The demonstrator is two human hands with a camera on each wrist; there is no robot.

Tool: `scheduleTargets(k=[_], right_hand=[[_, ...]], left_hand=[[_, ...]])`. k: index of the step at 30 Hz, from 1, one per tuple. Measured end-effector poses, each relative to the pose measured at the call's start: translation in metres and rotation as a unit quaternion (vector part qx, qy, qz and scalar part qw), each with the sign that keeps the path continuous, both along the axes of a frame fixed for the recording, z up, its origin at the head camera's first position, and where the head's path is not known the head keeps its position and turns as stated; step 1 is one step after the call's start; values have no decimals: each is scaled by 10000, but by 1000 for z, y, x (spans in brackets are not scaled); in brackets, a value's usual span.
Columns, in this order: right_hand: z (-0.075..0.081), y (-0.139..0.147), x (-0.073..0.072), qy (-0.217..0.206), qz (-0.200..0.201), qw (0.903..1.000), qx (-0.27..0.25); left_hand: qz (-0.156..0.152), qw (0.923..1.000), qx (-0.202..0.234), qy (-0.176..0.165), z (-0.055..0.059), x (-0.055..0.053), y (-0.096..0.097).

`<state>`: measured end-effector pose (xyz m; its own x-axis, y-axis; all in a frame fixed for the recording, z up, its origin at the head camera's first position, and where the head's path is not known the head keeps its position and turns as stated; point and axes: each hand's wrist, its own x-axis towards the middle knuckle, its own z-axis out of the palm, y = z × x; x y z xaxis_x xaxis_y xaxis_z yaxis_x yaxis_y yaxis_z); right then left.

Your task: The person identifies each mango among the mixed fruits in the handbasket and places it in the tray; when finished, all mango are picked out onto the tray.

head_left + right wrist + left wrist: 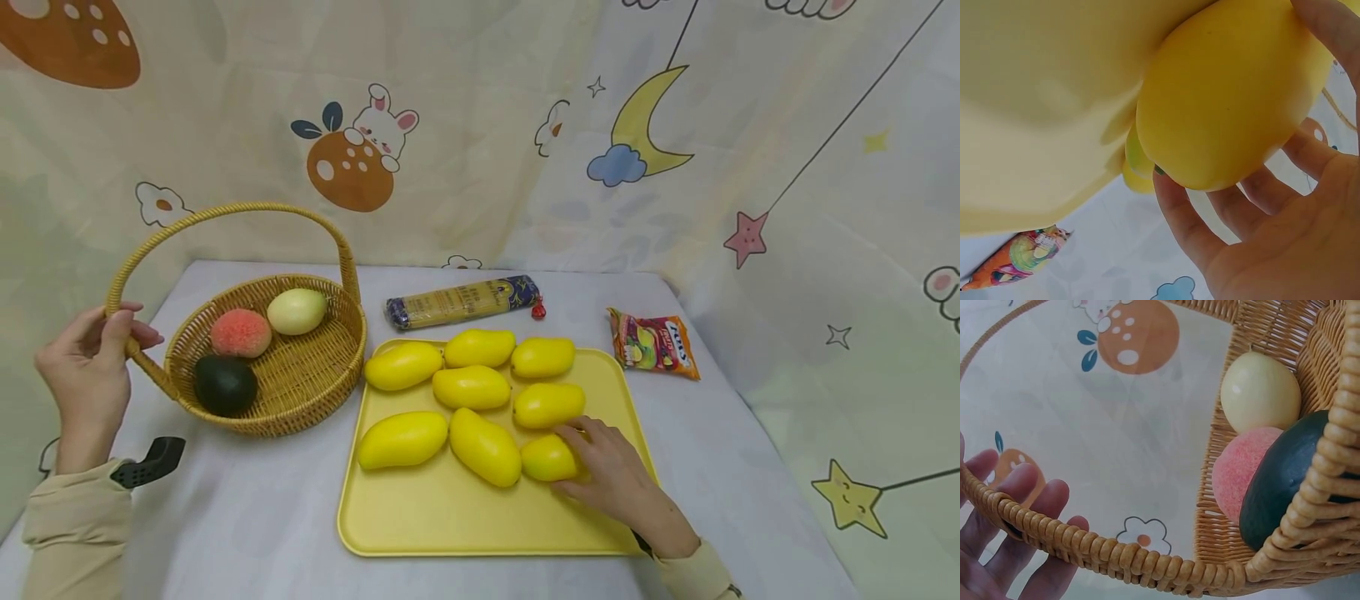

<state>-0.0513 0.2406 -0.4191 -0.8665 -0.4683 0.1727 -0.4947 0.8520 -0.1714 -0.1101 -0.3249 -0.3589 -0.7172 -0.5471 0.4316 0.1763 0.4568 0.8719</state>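
Note:
My left hand (88, 367) grips one side of the arched handle (251, 208) of a wicker basket (300, 392). Inside the basket, toward its left, lie a dark green avocado-like fruit (225, 385), a fuzzy pink peach (241, 333) and a pale yellow melon-like fruit (297, 312). On a yellow tray (420, 517) lie several yellow mangoes (405, 439). At the tray's right side my right hand (618, 471) holds one mango (1229, 100), thumb on one side and fingers on the other. In the head view this hand hides the mango's right end.
Behind the tray lies a long packet of noodles (465, 302), with a small red wrapped candy (538, 309) at its right end. A bright candy bag (652, 343) is right of the tray's far corner. A printed curtain (480, 125) hangs behind the white table (247, 500).

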Motion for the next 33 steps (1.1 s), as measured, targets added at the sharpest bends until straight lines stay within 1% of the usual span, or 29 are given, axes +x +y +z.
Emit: scheduleTargets(k=[6, 9, 10, 12, 14, 16, 18, 20, 21, 23, 25, 27, 29, 31, 33], right_hand=[[5, -1, 0, -171, -91, 9998, 22], [6, -1, 0, -181, -79, 9998, -30], [6, -1, 0, -171, -70, 9998, -20], [6, 0, -1, -146, -43, 9999, -21], [6, -1, -1, -120, -16, 9999, -40], [7, -1, -2, -88, -14, 10000, -45], [7, -1, -3, -77, -24, 9999, -65], [7, -1, -4, -66, -35, 9999, -70], [7, -1, -4, -56, -43, 10000, -63], [8, -1, -5, -44, -33, 9999, -86], [9, -3, -6, -28, -23, 9999, -125], [12, -4, -9, -9, -19, 9999, -162], [14, -6, -12, 19, -7, 9998, -196], [16, -8, -16, 74, -8, 9997, -218], [18, -9, -20, 156, -5, 9996, -219]], left_hand=[[113, 9998, -66, -130, 1, 1, 3], [302, 9994, -85, -133, 3, 1, 8], [430, 9990, -120, -57, 3, 1, 10], [828, 9962, -154, 212, 4, 1, 14], [1270, 9901, -153, 576, 6, 2, 19], [1630, 9814, -172, 998, 9, 3, 24], [1867, 9736, -217, 1294, 14, 6, 30], [1936, 9687, -336, 1518, 19, 8, 36], [1914, 9674, -376, 1615, 20, 9, 39], [1729, 9657, -456, 1882, 21, 9, 46], [1385, 9659, -538, 2120, 20, 9, 52], [906, 9681, -657, 2242, 17, 8, 60], [473, 9711, -931, 2147, 15, 8, 68], [55, 9720, -1155, 2045, 13, 7, 78], [-338, 9710, -1411, 1902, 10, 7, 87]])
